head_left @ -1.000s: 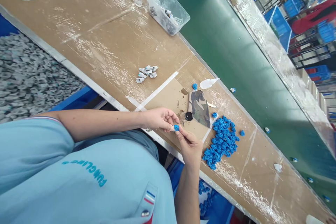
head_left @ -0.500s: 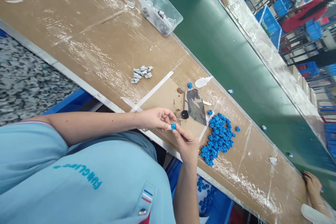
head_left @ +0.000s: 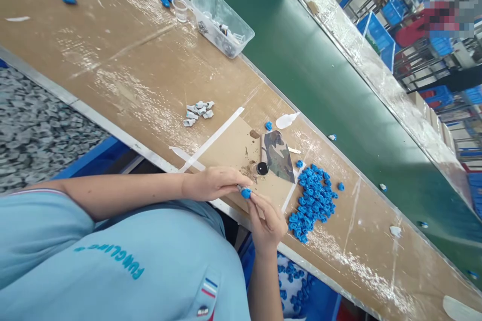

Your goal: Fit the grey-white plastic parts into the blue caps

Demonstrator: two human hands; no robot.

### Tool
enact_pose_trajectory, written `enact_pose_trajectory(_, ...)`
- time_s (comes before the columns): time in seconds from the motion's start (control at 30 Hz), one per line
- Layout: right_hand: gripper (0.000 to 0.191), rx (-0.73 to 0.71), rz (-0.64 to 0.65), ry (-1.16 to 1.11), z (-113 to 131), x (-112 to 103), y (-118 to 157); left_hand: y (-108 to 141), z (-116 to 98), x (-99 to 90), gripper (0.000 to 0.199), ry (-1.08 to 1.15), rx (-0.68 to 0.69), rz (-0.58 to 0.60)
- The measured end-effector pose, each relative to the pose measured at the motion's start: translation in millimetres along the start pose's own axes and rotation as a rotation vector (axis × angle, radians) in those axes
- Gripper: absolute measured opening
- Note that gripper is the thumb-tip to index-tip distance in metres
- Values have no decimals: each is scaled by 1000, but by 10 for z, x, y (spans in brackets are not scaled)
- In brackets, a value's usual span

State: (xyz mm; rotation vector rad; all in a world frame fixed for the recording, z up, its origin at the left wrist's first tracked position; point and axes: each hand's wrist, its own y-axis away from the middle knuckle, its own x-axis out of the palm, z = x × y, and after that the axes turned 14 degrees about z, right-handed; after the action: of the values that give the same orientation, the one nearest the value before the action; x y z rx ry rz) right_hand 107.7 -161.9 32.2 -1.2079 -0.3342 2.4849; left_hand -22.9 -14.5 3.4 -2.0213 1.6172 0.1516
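Fingers of the left hand (head_left: 214,183) are lying straighter than before in the head view; this hand and the right hand (head_left: 268,223) are pinching a small blue piece (head_left: 246,192) between their fingertips, a blue pile (head_left: 314,195) lying beside the right.

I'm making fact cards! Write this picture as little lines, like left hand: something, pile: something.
Left hand: fingertips at the greyish end of a small blue piece
Right hand: fingertips at the same piece
Near the hands: a little pot, dark on top, and a camouflage cloth
Blue pile: on the table, too many to count
Grey pieces: a small bunch on the table
Tub: see-through, small bits inside
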Motion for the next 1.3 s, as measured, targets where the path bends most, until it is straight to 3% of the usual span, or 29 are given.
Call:
enact_pose_trajectory(0.13,37,-137,-32,89,-33,44,92,28,37,10,26,-141,159,11)
enact_pose_trajectory(0.33,32,-156,-90,109,-35,115,128,0,23,3,32,-195,285,-34)
enact_pose_trajectory(0.6,32,-133,-105,101,-87,163,167,-3,7,18,28,-178,235,3)
enact_pose_trajectory(0.77,39,-114,-92,77,-108,186,188,-26,-29,15,21,-61,43,13)
enact_pose_trajectory(1.03,34,-97,-160,103,-110,262,205,-55,13,5,28,174,-27,22)
enact_pose_trajectory(1.3,32,-149,-179,51,-120,329,195,-90,38,38,22,226,-94,25)
